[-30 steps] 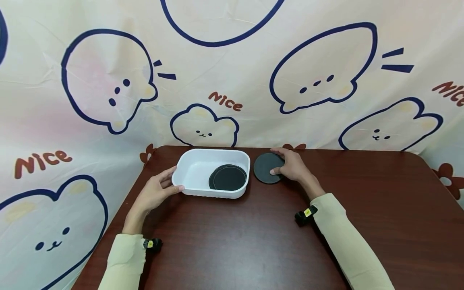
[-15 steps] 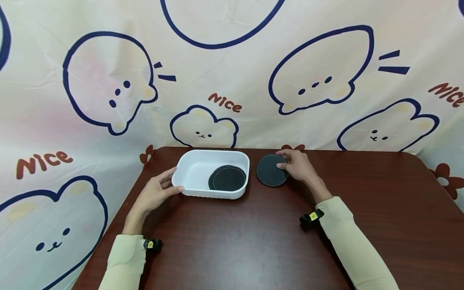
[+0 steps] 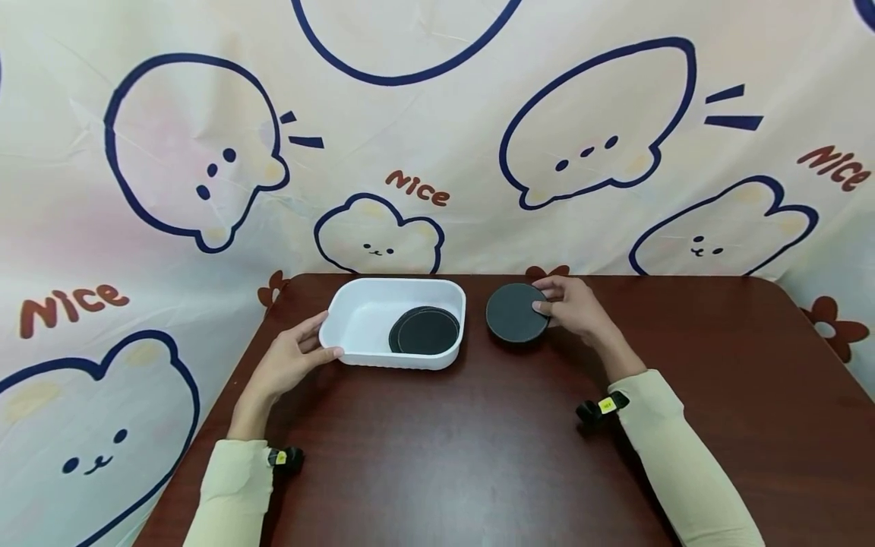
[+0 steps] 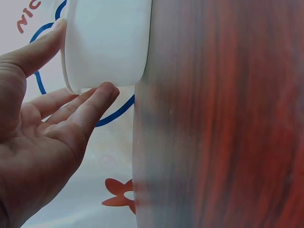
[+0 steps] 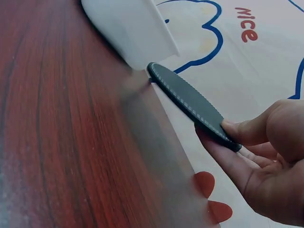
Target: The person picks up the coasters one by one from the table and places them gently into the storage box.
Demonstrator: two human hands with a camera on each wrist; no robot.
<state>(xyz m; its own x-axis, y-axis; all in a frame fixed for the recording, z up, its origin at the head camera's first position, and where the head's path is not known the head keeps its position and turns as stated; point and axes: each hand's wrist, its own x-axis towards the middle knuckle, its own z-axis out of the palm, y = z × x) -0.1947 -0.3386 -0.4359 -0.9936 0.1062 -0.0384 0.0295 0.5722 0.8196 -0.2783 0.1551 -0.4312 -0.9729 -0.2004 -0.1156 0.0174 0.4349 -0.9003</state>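
Observation:
A white rectangular plastic basin (image 3: 358,317) stands at the back of the table, long side facing me. Thumb and fingers of my left hand (image 3: 285,370) hold its left end; in the left wrist view the thumb lies at the rim and the fingertips touch the end wall. Dark round coasters (image 3: 425,331) overlap inside the basin's right half. To the right of the basin, my right hand (image 3: 577,310) pinches another dark round coaster (image 3: 517,311) by its right edge. In the right wrist view this coaster (image 5: 187,102) is tilted above the table, its stitched rim showing.
The brown wooden table (image 3: 437,456) runs back to a cartoon-printed cloth (image 3: 478,137) hanging right behind it. Bare tabletop lies in front of the basin and to the right of my right arm.
My right hand has moved a little to the right with the coaster and raised it off the table. My left hand stays on the basin. The head view has shifted slightly.

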